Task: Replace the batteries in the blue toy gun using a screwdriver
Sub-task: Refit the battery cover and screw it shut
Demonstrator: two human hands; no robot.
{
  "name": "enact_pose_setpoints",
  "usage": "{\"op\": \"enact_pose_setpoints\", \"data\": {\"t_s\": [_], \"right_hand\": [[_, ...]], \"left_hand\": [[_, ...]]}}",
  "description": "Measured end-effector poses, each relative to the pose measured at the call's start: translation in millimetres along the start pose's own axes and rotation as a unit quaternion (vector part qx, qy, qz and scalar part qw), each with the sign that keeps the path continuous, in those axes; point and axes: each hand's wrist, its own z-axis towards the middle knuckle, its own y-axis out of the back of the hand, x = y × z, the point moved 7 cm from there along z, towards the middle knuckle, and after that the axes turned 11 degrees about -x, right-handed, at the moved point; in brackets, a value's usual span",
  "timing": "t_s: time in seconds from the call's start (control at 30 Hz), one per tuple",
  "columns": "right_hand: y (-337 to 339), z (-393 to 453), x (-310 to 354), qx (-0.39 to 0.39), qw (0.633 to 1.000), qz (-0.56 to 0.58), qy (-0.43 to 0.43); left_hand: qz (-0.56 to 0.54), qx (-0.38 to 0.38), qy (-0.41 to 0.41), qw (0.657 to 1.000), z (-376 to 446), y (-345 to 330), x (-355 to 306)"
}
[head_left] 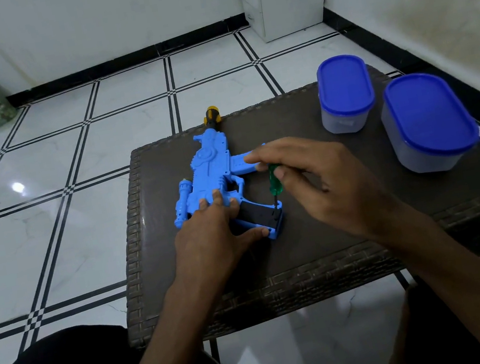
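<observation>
The blue toy gun point(213, 167) lies flat on the dark woven table point(322, 238), its yellow-and-black muzzle pointing away past the far edge. My left hand point(212, 234) presses down on the gun's body and grip, fingers spread flat. My right hand point(314, 175) holds a small screwdriver with a green handle point(273, 180) nearly upright. Its tip sits on the black panel of the grip point(258, 212), near the grip's end. No batteries are visible.
Two clear containers with blue lids stand at the table's far right, a smaller one point(345, 95) and a larger one point(428, 123). White tiled floor surrounds the table. My knees are at the table's near edge.
</observation>
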Motion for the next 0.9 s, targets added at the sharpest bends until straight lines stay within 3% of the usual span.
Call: {"op": "enact_pose_setpoints", "data": {"t_s": [0.5,0.9], "right_hand": [[-2.7,3.4,0.0,-0.001,1.000,0.000,0.022],[14.7,-0.3,-7.5,-0.041,0.998,0.009,-0.039]], "left_hand": [[0.021,0.006,-0.018,1.000,1.1,-0.6,-2.1],[-0.025,0.007,-0.004,1.000,0.6,-10.0,6.5]]}}
